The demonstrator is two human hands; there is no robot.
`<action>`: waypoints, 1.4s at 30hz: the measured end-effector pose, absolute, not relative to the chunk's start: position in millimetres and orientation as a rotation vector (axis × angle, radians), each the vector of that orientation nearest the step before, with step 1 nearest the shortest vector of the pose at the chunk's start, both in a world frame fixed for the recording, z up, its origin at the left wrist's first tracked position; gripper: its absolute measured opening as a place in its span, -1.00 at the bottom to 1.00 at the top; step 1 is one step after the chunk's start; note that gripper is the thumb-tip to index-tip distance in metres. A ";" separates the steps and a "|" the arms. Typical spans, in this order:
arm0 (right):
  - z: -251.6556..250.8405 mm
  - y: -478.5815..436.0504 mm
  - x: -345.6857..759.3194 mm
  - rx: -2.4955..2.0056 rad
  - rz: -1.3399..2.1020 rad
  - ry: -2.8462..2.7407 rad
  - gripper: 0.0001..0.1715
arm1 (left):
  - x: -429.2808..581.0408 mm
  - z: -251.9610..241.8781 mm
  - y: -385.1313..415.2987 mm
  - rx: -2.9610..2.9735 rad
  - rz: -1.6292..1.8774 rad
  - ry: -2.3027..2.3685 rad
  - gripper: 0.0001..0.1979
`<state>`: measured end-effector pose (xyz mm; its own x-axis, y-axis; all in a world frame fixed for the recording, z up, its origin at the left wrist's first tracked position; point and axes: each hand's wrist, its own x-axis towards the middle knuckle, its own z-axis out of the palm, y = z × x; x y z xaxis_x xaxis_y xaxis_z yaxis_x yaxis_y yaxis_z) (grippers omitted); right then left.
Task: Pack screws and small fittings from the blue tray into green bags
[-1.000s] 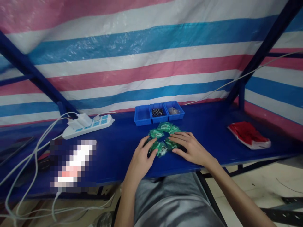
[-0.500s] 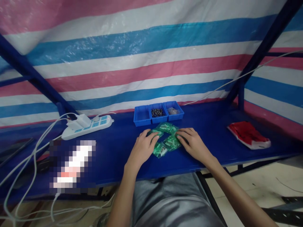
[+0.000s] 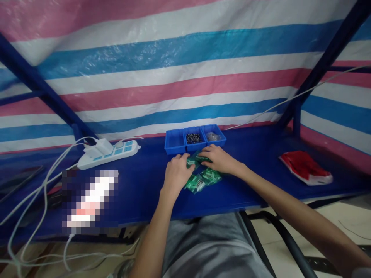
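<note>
Several small clear-and-green plastic packets with little pale and dark pieces inside lie on the blue table (image 3: pixel 139 193) in front of me. Two of these green packets (image 3: pixel 211 175) are plainly visible nearest me. My left hand (image 3: pixel 177 173) is at their left side, fingers curved and thumb apart, its tips touching the far-left packet. Over the far packets reaches my right hand (image 3: pixel 219 158), palm down, with fingers and thumb apart on them; it partly hides these packets. Neither hand is visibly lifting anything.
Behind the packets stand three joined blue bins: the left bin (image 3: pixel 175 142), a middle bin with small dark pieces (image 3: pixel 193 138), and a right bin with clear bits (image 3: pixel 213 136). A white power strip (image 3: pixel 108 154) with cables lies left, a red package (image 3: pixel 305 167) right.
My right hand has moved left and away from me, from the right side of the packets onto the far ones. The far packets are drawn closer together. My left hand has shifted slightly.
</note>
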<state>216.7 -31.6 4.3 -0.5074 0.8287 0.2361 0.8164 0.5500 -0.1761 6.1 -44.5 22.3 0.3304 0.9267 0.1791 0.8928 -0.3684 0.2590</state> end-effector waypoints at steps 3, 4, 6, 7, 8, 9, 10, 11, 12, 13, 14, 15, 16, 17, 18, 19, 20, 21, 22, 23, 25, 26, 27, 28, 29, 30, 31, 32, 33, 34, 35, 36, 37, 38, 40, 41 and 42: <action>7.4 -32.9 212.9 -1.313 0.095 -2.559 -0.62 | -1.4 19.8 -54.3 2.425 0.454 1.778 -0.59; 8.4 -33.6 212.8 -1.307 0.098 -2.570 -0.62 | -3.5 18.2 -57.3 2.415 0.456 1.781 -0.57; 9.2 -34.7 215.2 -1.310 0.098 -2.564 -0.60 | -6.6 14.5 -62.4 2.402 0.466 1.736 -0.54; 8.6 -35.1 217.6 -1.315 0.101 -2.548 -0.59 | -7.3 12.5 -64.2 2.402 0.474 1.692 -0.52; 7.4 -35.3 220.5 -1.323 0.109 -2.526 -0.58 | -7.4 10.7 -65.6 2.407 0.481 1.637 -0.51; 5.5 -35.3 223.9 -1.334 0.117 -2.501 -0.57 | -6.8 9.0 -66.4 2.418 0.482 1.575 -0.50; 3.1 -35.2 227.3 -1.349 0.126 -2.480 -0.57 | -5.8 7.5 -66.7 2.433 0.474 1.513 -0.50; 0.5 -34.9 230.4 -1.367 0.130 -2.464 -0.57 | -4.3 6.2 -66.4 2.446 0.458 1.458 -0.51; -2.2 -34.7 233.0 -1.386 0.128 -2.453 -0.58 | -2.5 5.1 -65.6 2.457 0.439 1.419 -0.52; -4.6 -34.3 234.8 -1.405 0.121 -2.445 -0.60 | -0.6 4.2 -64.5 2.464 0.420 1.396 -0.52; -6.8 -34.0 235.9 -1.423 0.109 -2.437 -0.61 | 1.2 3.6 -63.1 2.467 0.402 1.388 -0.53; -8.4 -33.7 236.3 -1.439 0.097 -2.426 -0.61 | 2.8 3.2 -61.6 2.466 0.386 1.393 -0.53; -9.4 -33.5 236.3 -1.451 0.087 -2.413 -0.60 | 4.0 3.2 -60.2 2.463 0.370 1.408 -0.53; -9.8 -33.6 236.2 -1.459 0.083 -2.399 -0.59 | 4.7 3.4 -59.2 2.459 0.353 1.424 -0.53; -9.7 -34.2 236.4 -1.462 0.084 -2.383 -0.57 | 5.0 4.0 -58.7 2.452 0.339 1.438 -0.53; -9.3 -35.6 237.2 -1.463 0.090 -2.364 -0.55 | 4.9 4.7 -58.8 2.443 0.334 1.448 -0.52; -8.8 -37.9 238.7 -1.462 0.098 -2.343 -0.54 | 4.6 5.6 -59.8 2.438 0.341 1.454 -0.50; -8.5 -41.4 241.0 -1.460 0.109 -2.323 -0.53 | 4.2 6.5 -61.6 2.438 0.362 1.455 -0.49; -8.6 -46.1 243.9 -1.459 0.118 -2.300 -0.54 | 3.9 7.1 -64.2 2.444 0.388 1.448 -0.48; -9.2 -51.9 247.2 -1.458 0.127 -2.276 -0.56 | 4.0 7.4 -67.4 2.457 0.416 1.434 -0.46; -12.5 -65.8 253.3 -1.441 0.160 -2.250 -0.60 | 5.9 6.4 -74.6 2.491 0.444 1.385 -0.43; -15.0 -73.0 255.6 -1.434 0.166 -2.231 -0.60 | 7.7 5.2 -78.1 2.509 0.443 1.352 -0.41; -17.9 -79.9 257.0 -1.437 0.163 -2.211 -0.61 | 9.7 3.5 -81.1 2.526 0.436 1.323 -0.39; -20.8 -86.0 257.6 -1.445 0.150 -2.194 -0.61 | 11.8 1.7 -83.5 2.543 0.429 1.303 -0.38; -23.6 -91.0 257.5 -1.460 0.132 -2.175 -0.61 | 13.6 -0.2 -85.4 2.562 0.429 1.292 -0.37; -26.0 -94.8 256.8 -1.473 0.117 -2.163 -0.60 | 14.7 -2.0 -86.8 2.581 0.433 1.287 -0.38; -27.9 -97.4 255.7 -1.476 0.109 -2.162 -0.59 | 15.0 -3.5 -87.7 2.603 0.441 1.285 -0.39; -29.2 -98.9 254.6 -1.476 0.106 -2.165 -0.58 | 14.5 -4.6 -88.4 2.627 0.451 1.284 -0.41; -30.1 -99.8 253.6 -1.472 0.107 -2.174 -0.57 | 13.2 -5.3 -89.0 2.652 0.461 1.280 -0.43; -30.5 -100.2 252.8 -1.469 0.112 -2.187 -0.55 | 11.4 -5.7 -89.6 2.675 0.469 1.272 -0.44; -30.8 -100.6 252.4 -1.471 0.116 -2.200 -0.52 | 9.5 -5.8 -90.3 2.696 0.472 1.262 -0.44; -30.9 -101.1 252.3 -1.477 0.120 -2.212 -0.50 | 7.7 -5.6 -91.1 2.713 0.474 1.247 -0.45; -31.0 -101.9 252.6 -1.484 0.122 -2.219 -0.48 | 6.4 -5.2 -91.9 2.728 0.476 1.228 -0.46; -31.1 -103.0 253.2 -1.491 0.126 -2.223 -0.46 | 5.9 -4.8 -92.9 2.742 0.479 1.207 -0.46; -31.4 -105.8 255.4 -1.492 0.140 -2.227 -0.45 | 7.3 -4.1 -94.8 2.766 0.495 1.164 -0.47; -31.4 -107.3 256.8 -1.488 0.146 -2.229 -0.46 | 9.0 -3.9 -95.6 2.777 0.509 1.146 -0.47; -31.2 -108.6 258.3 -1.481 0.152 -2.234 -0.46 | 11.0 -3.9 -96.4 2.786 0.526 1.133 -0.47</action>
<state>258.3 -108.6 -31.2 -0.3201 0.8961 0.3075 0.8460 0.4164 -0.3329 11.0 -96.4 -3.9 0.6657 0.6913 0.2810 0.6608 -0.7210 0.2085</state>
